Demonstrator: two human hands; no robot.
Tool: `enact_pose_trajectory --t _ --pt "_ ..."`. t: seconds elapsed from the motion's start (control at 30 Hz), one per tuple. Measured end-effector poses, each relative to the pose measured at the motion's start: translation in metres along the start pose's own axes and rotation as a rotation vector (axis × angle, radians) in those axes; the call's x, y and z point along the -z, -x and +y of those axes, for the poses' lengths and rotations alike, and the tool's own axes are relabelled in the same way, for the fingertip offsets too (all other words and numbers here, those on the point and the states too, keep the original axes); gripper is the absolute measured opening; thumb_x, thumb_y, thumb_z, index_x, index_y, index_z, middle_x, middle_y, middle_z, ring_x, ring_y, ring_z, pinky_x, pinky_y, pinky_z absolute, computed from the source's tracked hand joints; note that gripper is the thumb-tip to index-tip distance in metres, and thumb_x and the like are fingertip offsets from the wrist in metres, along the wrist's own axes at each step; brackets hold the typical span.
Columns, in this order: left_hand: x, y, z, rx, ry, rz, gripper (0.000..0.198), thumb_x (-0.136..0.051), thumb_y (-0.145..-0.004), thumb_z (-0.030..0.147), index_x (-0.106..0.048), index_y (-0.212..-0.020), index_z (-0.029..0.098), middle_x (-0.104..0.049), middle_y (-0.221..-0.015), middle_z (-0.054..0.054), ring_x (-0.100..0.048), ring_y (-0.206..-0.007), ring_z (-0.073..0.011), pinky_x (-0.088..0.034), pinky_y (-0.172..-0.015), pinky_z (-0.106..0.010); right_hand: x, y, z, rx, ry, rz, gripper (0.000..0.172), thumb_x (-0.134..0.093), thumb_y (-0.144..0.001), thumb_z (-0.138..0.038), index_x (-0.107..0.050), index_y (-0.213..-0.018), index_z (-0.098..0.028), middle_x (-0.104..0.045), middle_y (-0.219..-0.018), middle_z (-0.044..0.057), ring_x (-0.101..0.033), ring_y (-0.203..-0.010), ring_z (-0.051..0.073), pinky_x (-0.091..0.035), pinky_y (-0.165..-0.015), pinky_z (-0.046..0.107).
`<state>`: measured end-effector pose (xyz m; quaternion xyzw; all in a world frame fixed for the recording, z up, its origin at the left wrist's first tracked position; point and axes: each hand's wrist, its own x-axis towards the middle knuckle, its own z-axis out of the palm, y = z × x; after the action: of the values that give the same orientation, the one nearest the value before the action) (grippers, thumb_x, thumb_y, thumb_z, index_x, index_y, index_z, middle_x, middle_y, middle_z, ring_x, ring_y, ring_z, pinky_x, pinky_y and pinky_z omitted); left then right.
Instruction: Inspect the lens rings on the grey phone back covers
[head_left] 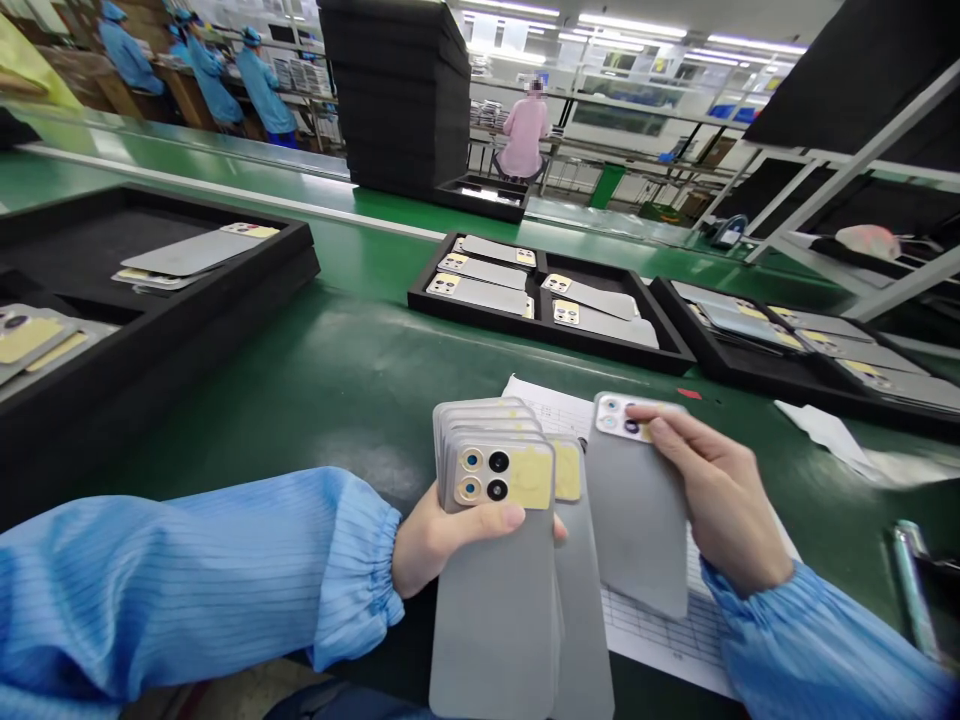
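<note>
My left hand point(442, 535) grips a fanned stack of grey phone back covers point(495, 590), camera cutouts and yellow film at the top, thumb pressed across the front one. My right hand point(716, 495) holds a single grey back cover point(637, 520) just to the right of the stack, fingers over its camera end. Both hands hover above a printed paper sheet point(660, 640) on the green table. Blue sleeves cover both arms.
Black trays of back covers lie ahead at centre point(544, 330), right point(720, 370) and left point(150, 330). A tall stack of black trays point(405, 100) stands behind. Workers in blue point(262, 85) and pink point(525, 135) stand far off. A white rack point(862, 165) rises at right.
</note>
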<state>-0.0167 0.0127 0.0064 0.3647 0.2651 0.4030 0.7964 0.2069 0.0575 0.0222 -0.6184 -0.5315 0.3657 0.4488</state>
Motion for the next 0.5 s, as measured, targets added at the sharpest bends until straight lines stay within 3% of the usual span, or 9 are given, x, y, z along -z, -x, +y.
enact_pose_trajectory --t 0.1,0.2,0.33,0.5 --pt "0.000 0.001 -0.001 -0.012 -0.004 -0.034 0.029 -0.058 -0.072 0.023 -0.063 -0.097 0.011 -0.068 -0.088 -0.011 -0.061 -0.080 -0.0204 -0.048 -0.072 -0.028 -0.017 0.015 -0.005 -0.049 -0.073 -0.284 0.037 -0.042 -0.082 -0.050 -0.064 -0.089 -0.021 -0.063 -0.091 0.005 -0.056 -0.091 0.024 -0.047 -0.063 0.030" --pt "0.000 0.000 -0.002 -0.006 -0.058 -0.078 0.025 -0.056 -0.073 0.025 -0.065 -0.093 0.012 -0.068 -0.088 -0.010 -0.061 -0.082 -0.0208 -0.048 -0.074 -0.029 -0.032 0.037 -0.012 -0.009 -0.168 -0.509 0.040 -0.035 -0.084 -0.052 -0.060 -0.081 -0.021 -0.061 -0.075 0.005 -0.058 -0.076 0.023 -0.047 -0.062 0.033" --pt "0.000 -0.004 -0.002 -0.061 -0.136 -0.195 0.028 -0.054 -0.073 0.028 -0.064 -0.095 0.013 -0.065 -0.095 -0.010 -0.059 -0.089 -0.0234 -0.044 -0.080 -0.033 -0.035 0.053 -0.013 -0.027 -0.047 -0.555 0.025 -0.053 -0.079 -0.044 -0.054 -0.072 -0.020 -0.052 -0.059 -0.002 -0.053 -0.059 0.016 -0.045 -0.059 0.028" --pt "0.000 -0.005 0.001 -0.025 -0.136 -0.246 0.029 -0.051 -0.076 0.025 -0.062 -0.100 0.014 -0.063 -0.102 -0.009 -0.055 -0.098 -0.0238 -0.039 -0.088 -0.034 -0.030 0.052 -0.010 -0.027 -0.021 -0.550 0.028 -0.051 -0.079 -0.045 -0.051 -0.070 -0.019 -0.050 -0.059 -0.002 -0.050 -0.058 0.015 -0.041 -0.057 0.026"
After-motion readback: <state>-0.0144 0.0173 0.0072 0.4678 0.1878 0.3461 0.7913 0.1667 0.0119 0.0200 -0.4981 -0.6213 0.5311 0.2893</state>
